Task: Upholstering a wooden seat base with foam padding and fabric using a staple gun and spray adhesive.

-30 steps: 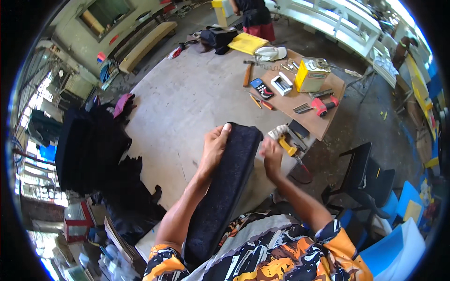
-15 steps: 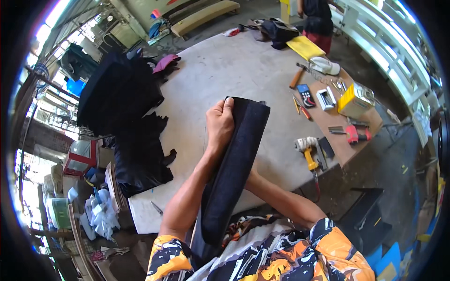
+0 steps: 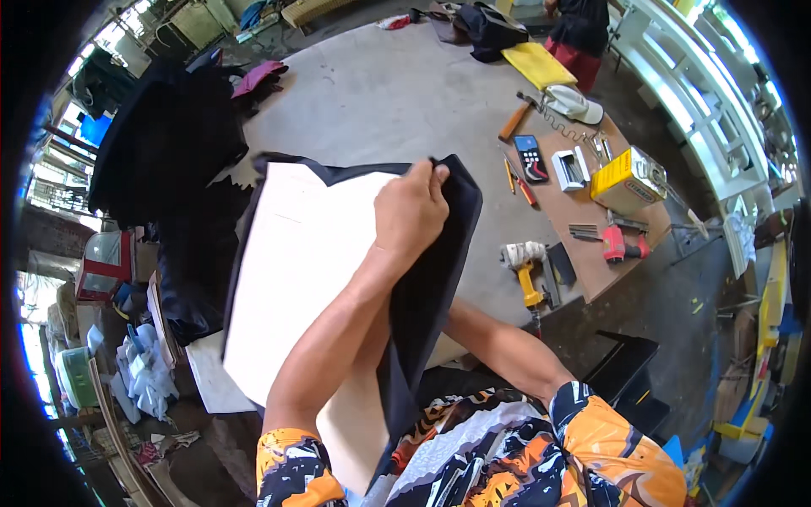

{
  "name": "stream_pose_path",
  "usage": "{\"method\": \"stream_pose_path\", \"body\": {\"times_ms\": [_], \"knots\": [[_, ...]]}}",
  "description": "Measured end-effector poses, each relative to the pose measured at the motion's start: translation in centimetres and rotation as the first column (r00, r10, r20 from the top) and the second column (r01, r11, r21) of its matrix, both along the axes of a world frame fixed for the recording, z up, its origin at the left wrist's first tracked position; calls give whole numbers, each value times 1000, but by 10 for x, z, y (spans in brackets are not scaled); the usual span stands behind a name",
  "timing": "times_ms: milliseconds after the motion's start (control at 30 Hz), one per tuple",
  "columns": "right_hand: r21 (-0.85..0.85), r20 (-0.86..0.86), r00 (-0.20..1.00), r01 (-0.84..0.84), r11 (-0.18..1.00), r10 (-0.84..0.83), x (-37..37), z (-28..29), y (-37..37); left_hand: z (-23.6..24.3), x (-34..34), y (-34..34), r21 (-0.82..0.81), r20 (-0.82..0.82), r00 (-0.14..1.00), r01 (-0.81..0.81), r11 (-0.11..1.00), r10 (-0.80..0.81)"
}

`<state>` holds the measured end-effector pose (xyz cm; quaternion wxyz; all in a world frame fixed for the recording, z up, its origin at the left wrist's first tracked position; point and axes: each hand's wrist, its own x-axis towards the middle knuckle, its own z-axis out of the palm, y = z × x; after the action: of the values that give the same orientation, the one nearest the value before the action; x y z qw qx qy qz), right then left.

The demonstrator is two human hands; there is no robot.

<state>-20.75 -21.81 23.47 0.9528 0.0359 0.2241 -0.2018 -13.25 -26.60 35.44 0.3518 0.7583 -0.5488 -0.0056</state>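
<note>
My left hand is closed on the upper edge of a large piece of black fabric, thumb up. A wide off-white sheet or panel face lies open on the piece, bordered by black along its top and left edges. My left forearm crosses over the pale face. From the right, my right forearm passes behind the black flap, which hides that hand and its fingers. The piece is held up over the near part of the pale table, its lower end close to my shirt.
Black fabric is heaped at the table's left. On the right lie a hammer, a phone-like device, a yellow tin, a red power tool and a yellow air tool. Another person stands at the far right.
The black piece, rolled or folded narrow before, has spread out to the left, showing its off-white face. My left hand has turned and moved slightly right and nearer. The view has shifted.
</note>
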Motion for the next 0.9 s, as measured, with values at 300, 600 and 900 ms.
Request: {"method": "stream_pose_path", "body": {"times_ms": [300, 600, 900], "knots": [[146, -366, 931, 61, 987, -3, -105, -183, 38, -279, -37, 15, 280, 131, 979, 112, 954, -153], [-433, -391, 145, -900, 43, -909, -197, -137, 11, -301, -28, 11, 123, 224, 971, 55, 991, -82], [-67, -569, -219, -949, 310, -793, -251, -197, -56, -308, -25, 14, 134, 253, 967, -7, 991, -28]]}}
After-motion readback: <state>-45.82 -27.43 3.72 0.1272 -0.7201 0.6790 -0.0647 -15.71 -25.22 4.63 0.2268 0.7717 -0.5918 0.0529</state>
